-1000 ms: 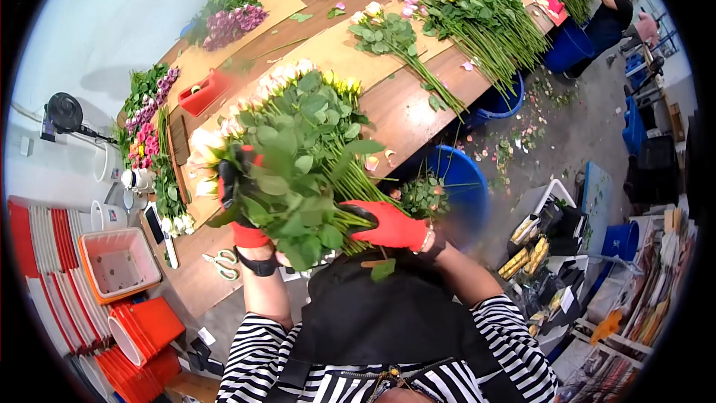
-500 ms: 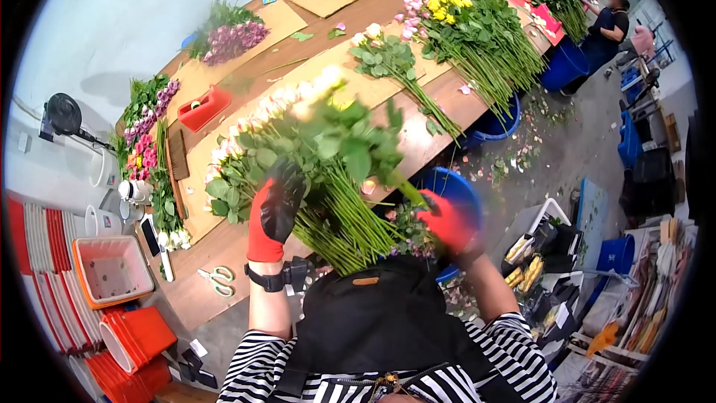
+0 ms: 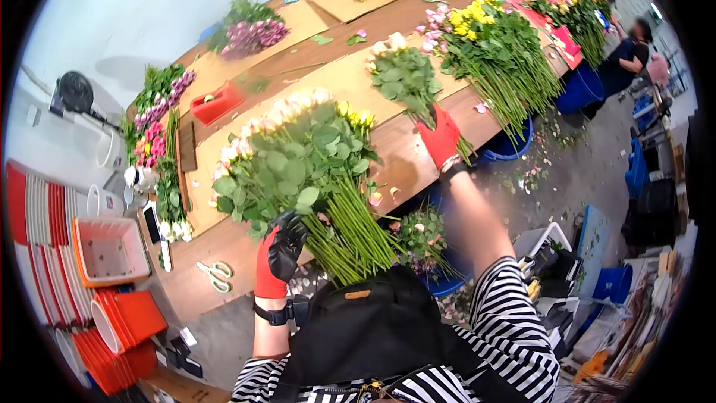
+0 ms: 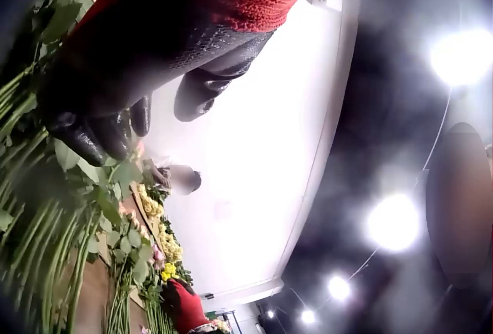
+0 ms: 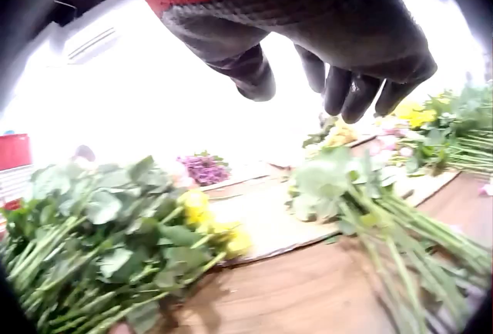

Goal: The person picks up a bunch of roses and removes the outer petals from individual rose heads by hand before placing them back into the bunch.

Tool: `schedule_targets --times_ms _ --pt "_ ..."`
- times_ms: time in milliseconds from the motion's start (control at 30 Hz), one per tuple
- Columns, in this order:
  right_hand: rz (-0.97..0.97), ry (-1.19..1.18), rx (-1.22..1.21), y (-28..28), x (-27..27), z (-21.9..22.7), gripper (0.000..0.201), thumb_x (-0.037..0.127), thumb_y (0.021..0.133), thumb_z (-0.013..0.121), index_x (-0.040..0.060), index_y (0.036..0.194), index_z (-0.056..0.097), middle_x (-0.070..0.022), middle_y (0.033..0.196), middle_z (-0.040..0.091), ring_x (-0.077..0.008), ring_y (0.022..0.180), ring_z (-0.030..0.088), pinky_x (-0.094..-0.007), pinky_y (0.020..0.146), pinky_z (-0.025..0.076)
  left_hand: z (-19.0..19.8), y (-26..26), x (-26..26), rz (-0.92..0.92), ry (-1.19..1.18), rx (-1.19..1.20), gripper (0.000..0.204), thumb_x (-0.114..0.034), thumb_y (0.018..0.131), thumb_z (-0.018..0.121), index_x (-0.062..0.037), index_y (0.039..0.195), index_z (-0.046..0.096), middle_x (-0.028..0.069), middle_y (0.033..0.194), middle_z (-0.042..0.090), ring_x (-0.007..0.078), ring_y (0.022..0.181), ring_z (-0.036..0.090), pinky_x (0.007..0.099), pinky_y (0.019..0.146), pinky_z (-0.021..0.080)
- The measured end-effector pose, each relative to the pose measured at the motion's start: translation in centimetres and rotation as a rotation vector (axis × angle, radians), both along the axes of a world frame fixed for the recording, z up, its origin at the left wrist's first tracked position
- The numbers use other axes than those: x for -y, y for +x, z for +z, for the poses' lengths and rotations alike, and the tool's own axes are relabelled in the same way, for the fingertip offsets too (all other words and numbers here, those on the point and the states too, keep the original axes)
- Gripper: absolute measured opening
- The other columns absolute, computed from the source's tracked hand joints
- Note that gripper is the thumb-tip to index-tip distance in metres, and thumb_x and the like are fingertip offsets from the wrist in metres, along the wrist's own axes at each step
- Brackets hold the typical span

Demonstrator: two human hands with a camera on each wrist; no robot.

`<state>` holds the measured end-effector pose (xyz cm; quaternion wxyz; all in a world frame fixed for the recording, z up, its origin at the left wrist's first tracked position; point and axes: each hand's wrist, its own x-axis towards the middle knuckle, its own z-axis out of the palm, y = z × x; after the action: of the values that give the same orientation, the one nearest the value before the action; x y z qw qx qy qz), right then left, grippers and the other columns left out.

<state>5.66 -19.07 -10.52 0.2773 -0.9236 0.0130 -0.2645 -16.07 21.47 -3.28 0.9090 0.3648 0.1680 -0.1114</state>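
A large bunch of pale pink and yellow roses (image 3: 298,153) lies on the table with its long green stems toward the person. My left hand (image 3: 279,254), in a red and black glove, is at the lower left side of this bunch, its fingers loosely bent and holding nothing. My right hand (image 3: 438,136), gloved alike, reaches over the stems of a smaller bunch of pale roses (image 3: 405,78). In the right wrist view its fingers (image 5: 362,91) and thumb hang apart above the small bunch's leaves (image 5: 327,184), with nothing between them.
Yellow and pink roses (image 3: 496,52) lie farther right, purple flowers (image 3: 253,36) at the back. Green-handled scissors (image 3: 216,276), a phone (image 3: 151,222) and a red container (image 3: 218,103) are on the table. Blue buckets (image 3: 509,151) stand by its edge; another person (image 3: 632,56) works beyond.
The right hand has moved from the large bunch, past its stems, forward and right to the small bunch. The left hand has come off the leaves, back toward the person. The large bunch lies flatter.
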Motion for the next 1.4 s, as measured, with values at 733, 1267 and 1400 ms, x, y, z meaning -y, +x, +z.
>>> schedule_targets --times_ms 733,1267,1400 --pt "0.247 0.045 -0.102 -14.3 -15.6 -1.1 0.033 0.021 0.082 0.068 0.0098 0.113 0.065 -0.0106 0.099 0.065 -0.0314 0.093 0.059 -0.0433 0.084 0.044 0.7 1.1 3.5 0.020 0.344 0.082 0.028 -0.004 0.092 0.061 0.0024 0.119 0.064 0.0068 0.109 0.069 0.0137 0.095 0.064 0.0261 0.086 0.051" --pt "0.406 0.160 -0.005 -20.1 -14.3 2.6 0.036 0.016 0.078 0.074 0.0089 0.113 0.069 -0.0103 0.097 0.065 -0.0319 0.089 0.058 -0.0422 0.084 0.045 0.1 8.2 3.0 0.236 0.684 0.620 0.033 0.008 0.088 0.055 0.0018 0.120 0.060 0.0174 0.123 0.062 0.0245 0.107 0.063 0.0324 0.094 0.049" --pt "0.486 0.075 -0.046 -23.3 -12.4 2.9 0.039 0.013 0.074 0.074 0.0073 0.112 0.069 -0.0086 0.089 0.064 -0.0309 0.084 0.056 -0.0419 0.079 0.045 2.6 7.5 1.9 0.306 0.956 0.763 0.032 0.006 0.088 0.057 0.0026 0.120 0.061 0.0129 0.122 0.063 0.0232 0.108 0.062 0.0328 0.095 0.049"
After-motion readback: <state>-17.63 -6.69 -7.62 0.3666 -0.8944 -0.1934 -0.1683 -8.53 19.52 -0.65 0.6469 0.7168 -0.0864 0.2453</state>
